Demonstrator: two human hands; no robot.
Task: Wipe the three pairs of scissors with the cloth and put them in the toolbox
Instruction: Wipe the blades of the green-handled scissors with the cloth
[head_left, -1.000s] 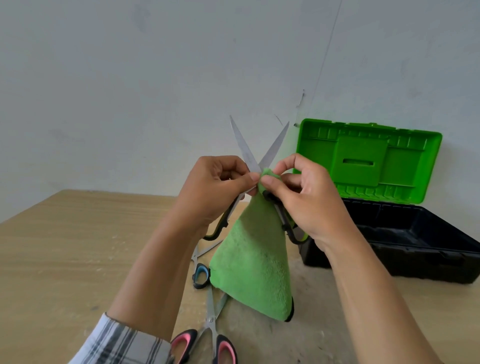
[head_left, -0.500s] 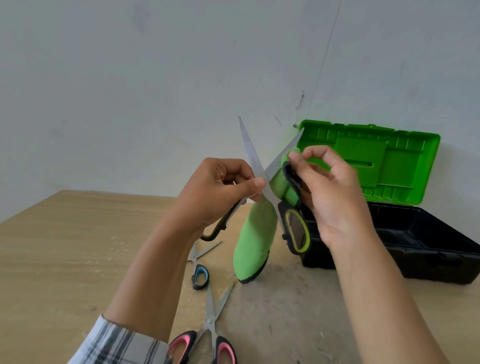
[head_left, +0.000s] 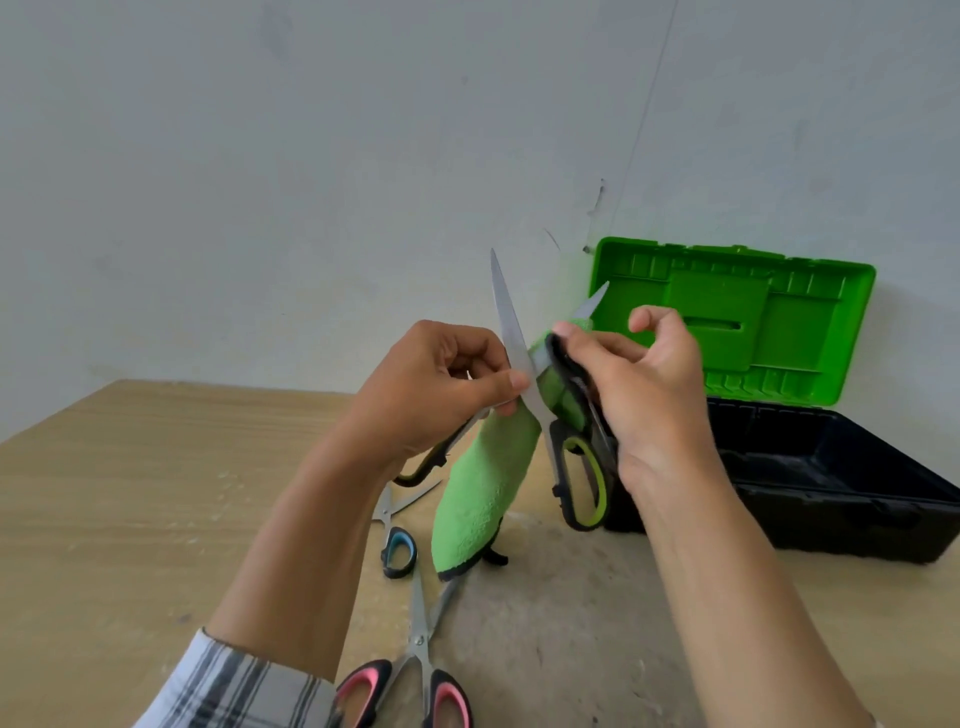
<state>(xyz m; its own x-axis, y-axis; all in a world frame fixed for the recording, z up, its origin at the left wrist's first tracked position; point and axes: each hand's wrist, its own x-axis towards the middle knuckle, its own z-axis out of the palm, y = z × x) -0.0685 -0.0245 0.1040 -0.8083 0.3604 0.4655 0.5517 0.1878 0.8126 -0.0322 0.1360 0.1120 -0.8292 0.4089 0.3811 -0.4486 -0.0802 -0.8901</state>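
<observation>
Wall (head_left: 260, 182): pale grey-white plaster, matt, lightly scuffed, with a thin line (head_left: 655, 78) running down it at right. Tabletop (head_left: 130, 493): light wood grain, with a worn grey patch (head_left: 545, 613) near its middle. Light: soft, even, no hard shadows.

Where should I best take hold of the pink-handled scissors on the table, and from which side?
The pink-handled scissors lie flat, loops toward the person, open blades pointing away toward the cloth. So grip the handle loops, probably coming from above on the near side.
</observation>
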